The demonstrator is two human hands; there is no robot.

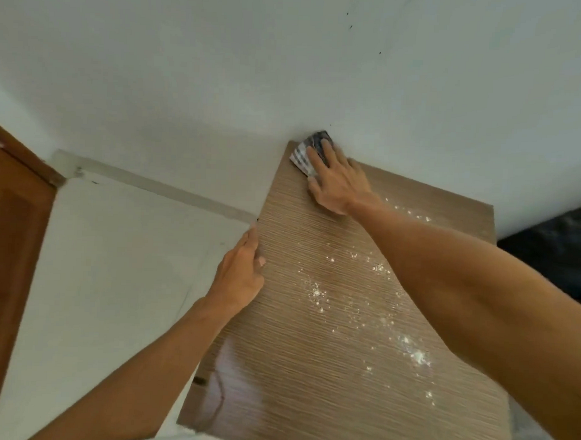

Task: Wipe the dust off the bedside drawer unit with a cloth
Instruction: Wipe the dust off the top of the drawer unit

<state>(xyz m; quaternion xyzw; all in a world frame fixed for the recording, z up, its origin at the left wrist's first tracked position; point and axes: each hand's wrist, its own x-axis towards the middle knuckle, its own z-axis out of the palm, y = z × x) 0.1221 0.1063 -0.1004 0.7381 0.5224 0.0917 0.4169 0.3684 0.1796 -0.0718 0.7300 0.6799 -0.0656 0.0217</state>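
Note:
The bedside drawer unit (pixel 296 378) shows its tan, finely ribbed top, standing against a white wall. White dust specks (pixel 416 356) lie scattered across its middle and right side. My right hand (pixel 336 182) presses flat on a dark and white patterned cloth (pixel 306 153) at the top's far left corner, next to the wall. Most of the cloth is hidden under the fingers. My left hand (pixel 242 277) grips the unit's left edge, thumb on top, fingers down the side.
The white wall (pixel 287 71) runs behind the unit. A pale floor (pixel 109 263) with a grey skirting strip lies to the left. A brown wooden door (pixel 12 230) stands at the far left. Something dark (pixel 558 242) sits to the right of the unit.

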